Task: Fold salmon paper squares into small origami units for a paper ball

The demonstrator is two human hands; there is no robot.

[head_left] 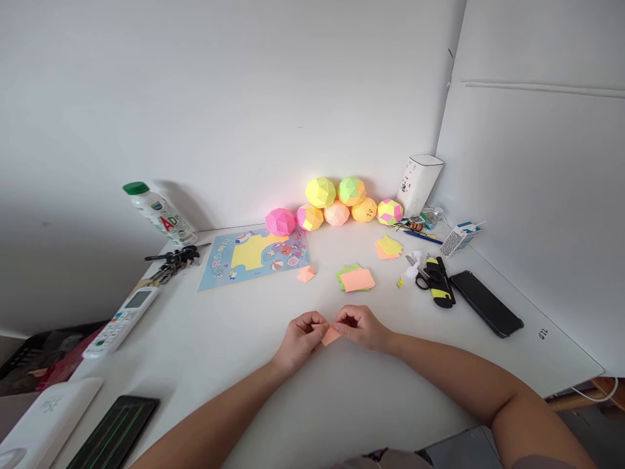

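Between my two hands is a small piece of orange paper (331, 336), pinched from both sides just above the table. My left hand (301, 339) grips its left edge with thumb and fingers, and my right hand (362, 327) grips the right edge the same way. Part of the paper is hidden behind my fingertips. Just beyond lies a stack of orange and green paper sheets (358, 279). A folded orange paper piece (306, 273) rests to the left of that stack. Farther back is a smaller pile of yellow and orange sheets (389, 245).
Several faceted paper balls, one of them pink (280, 222), line the wall. A blue booklet (219, 260), a bottle (163, 215), keys (178, 258) and a remote control (122, 322) lie left. Scissors (424, 280), a yellow-black cutter (441, 283) and a black phone (486, 303) lie right.
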